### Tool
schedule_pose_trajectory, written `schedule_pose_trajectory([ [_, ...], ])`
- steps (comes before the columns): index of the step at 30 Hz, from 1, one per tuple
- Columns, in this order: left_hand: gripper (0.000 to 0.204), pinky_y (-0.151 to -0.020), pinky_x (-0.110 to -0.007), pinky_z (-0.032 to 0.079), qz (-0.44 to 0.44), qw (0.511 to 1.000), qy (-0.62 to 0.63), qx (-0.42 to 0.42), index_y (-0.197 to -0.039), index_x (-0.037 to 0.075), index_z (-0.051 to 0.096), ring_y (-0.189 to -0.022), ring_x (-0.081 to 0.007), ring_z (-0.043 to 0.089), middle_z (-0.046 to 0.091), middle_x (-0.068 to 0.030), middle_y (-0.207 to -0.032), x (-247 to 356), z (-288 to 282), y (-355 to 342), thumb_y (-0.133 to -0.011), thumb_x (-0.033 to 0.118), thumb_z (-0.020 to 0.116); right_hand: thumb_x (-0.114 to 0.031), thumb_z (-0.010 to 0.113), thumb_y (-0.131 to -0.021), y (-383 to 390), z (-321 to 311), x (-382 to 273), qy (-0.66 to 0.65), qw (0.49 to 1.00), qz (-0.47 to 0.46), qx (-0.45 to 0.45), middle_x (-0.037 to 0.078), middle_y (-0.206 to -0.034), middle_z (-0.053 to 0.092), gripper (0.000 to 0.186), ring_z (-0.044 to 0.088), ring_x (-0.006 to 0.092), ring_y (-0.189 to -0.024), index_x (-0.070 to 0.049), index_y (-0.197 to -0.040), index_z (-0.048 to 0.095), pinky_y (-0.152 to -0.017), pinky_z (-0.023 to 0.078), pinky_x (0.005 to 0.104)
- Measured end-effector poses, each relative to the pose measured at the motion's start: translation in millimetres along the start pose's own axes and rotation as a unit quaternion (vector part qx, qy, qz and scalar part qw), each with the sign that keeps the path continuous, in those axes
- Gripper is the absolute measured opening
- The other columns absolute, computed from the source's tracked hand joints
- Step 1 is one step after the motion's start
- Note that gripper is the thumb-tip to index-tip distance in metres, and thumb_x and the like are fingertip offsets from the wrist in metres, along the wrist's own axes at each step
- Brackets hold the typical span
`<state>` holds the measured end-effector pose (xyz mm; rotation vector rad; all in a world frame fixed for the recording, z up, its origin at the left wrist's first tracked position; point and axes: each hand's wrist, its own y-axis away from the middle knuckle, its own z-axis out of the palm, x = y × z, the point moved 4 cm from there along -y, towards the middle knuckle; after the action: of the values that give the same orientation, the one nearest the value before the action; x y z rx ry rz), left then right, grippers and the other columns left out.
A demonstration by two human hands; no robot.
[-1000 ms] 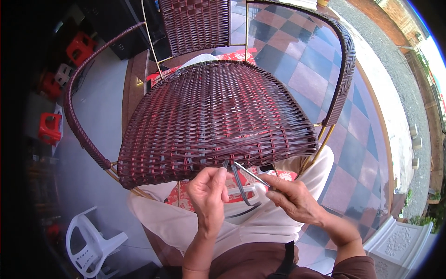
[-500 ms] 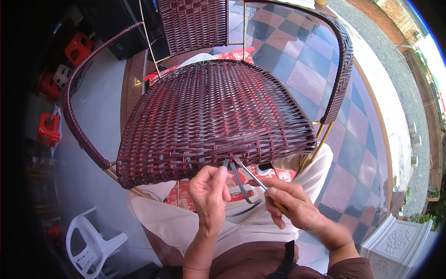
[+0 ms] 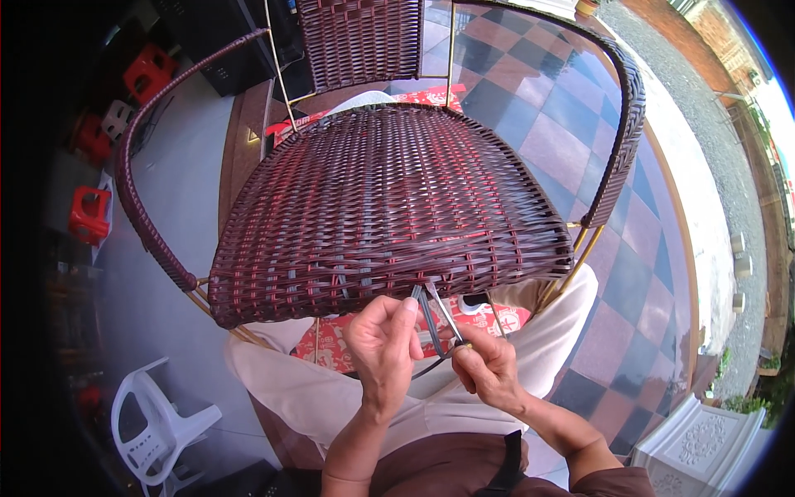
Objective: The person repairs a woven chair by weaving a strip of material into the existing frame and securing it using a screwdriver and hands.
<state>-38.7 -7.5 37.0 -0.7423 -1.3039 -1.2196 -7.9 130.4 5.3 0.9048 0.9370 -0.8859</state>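
Left hand [image 3: 383,344]: pinching dark-grey flat plastic strand [image 3: 416,291]
Right hand [image 3: 489,364]: gripping thin silver metal tool [image 3: 445,311]
Brown woven seat [image 3: 389,195]: apparently working strand at front; likely needing steady aim next

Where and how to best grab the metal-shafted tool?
Probably by its handle, from the picture's lower right: the slim metal shaft points up-left toward the front edge of the woven seat, leaving the right hand's side the more open approach.
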Motion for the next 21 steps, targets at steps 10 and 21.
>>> schedule_pose_trajectory([
  [10,0.029,-0.034,-0.018,0.022,0.033,0.999,-0.023,0.034,-0.064,0.007,0.049,-0.036,-0.0015,0.033,0.043,0.0037,-0.044,-1,11,0,-0.092,0.014,0.053,-0.007,0.053,-0.089,-5,-8,2,0.102,0.993,-0.059,0.015,0.000,-0.058,0.049,0.033,0.042,0.0057,-0.052,0.002,-0.120,0.053,-0.048,0.036,0.0223],
  [21,0.027,-0.035,-0.016,0.030,0.037,0.996,-0.059,0.060,-0.072,0.003,0.054,-0.036,-0.0036,0.040,0.048,-0.0001,-0.046,-4,13,2,-0.094,0.017,0.052,-0.009,0.057,-0.088,-7,-9,1,0.148,0.985,-0.084,0.020,0.005,-0.064,0.054,0.033,0.046,0.0087,-0.054,0.005,-0.118,0.054,-0.050,0.038,0.0238],
])
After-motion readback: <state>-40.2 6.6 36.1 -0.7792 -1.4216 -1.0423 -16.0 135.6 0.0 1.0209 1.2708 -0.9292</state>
